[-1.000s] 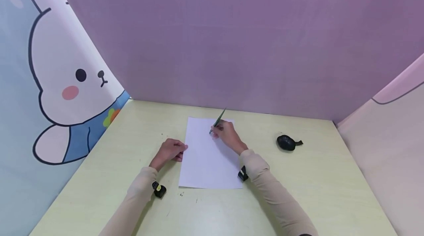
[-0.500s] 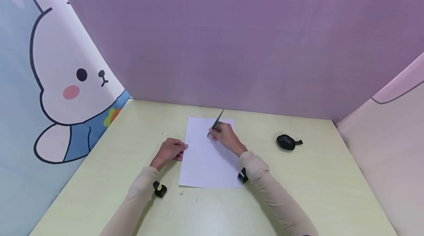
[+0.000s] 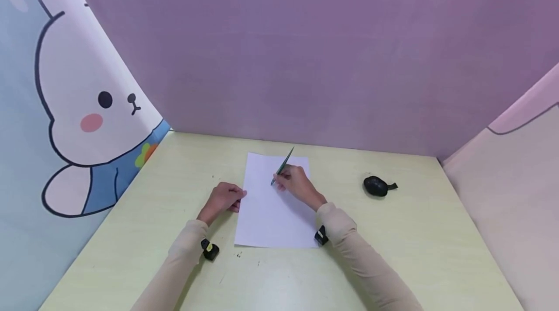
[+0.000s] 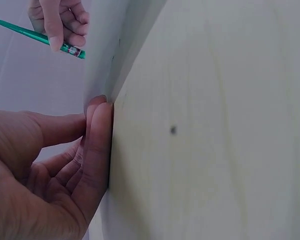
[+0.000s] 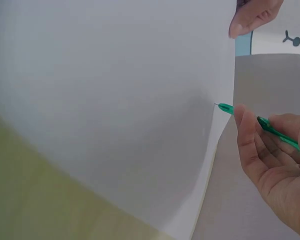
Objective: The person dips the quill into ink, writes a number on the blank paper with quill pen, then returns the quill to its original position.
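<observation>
A white sheet of paper [image 3: 262, 223] lies upright in front of me in the head view. My left hand [image 3: 223, 198] pinches its left edge between thumb and fingers; in the left wrist view the paper's edge [image 4: 102, 60] lifts and curves there. My right hand [image 3: 298, 185] holds a slim green pen [image 3: 286, 159] over the sheet's upper middle, its top leaning away to the right. The right wrist view shows the pen's fine point [image 5: 216, 104] at the paper surface, with a faint thin line trailing from it.
A black rounded object with a short strap [image 3: 376, 186] lies right of the paper on the pale table [image 3: 419, 233]. Small dark marks [image 3: 238, 254] dot the tabletop near the sheet. A purple cloth wall [image 3: 305, 58] stands along the table's back edge, with a rabbit-print cloth [image 3: 96, 107] at left.
My right hand and the pen have slid slightly down and to the left across the paper. My left hand has kept its hold on the edge.
</observation>
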`<state>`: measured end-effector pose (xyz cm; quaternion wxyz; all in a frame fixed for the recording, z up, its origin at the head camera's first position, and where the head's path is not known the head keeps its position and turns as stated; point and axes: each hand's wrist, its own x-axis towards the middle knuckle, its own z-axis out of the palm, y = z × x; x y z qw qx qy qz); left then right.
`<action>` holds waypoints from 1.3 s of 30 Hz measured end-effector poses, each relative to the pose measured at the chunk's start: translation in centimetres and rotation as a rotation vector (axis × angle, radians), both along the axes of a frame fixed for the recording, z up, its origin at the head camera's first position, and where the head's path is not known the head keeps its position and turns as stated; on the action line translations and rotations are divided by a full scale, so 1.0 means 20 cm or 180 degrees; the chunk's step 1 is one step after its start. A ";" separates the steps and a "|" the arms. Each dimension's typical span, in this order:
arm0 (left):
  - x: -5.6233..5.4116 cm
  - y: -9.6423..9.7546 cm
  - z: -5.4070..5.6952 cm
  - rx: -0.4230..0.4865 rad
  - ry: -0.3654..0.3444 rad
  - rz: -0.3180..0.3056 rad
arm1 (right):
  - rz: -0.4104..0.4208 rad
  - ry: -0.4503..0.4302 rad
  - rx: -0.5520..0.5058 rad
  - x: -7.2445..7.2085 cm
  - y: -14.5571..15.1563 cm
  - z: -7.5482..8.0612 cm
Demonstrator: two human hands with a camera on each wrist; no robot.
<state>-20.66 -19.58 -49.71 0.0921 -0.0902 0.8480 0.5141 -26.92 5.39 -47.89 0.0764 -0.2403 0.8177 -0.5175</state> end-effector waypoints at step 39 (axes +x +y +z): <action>-0.03 0.05 -0.03 -0.0134 0.0067 0.0057 | 0.0316 0.0079 0.0057 0.08 0.11 -0.06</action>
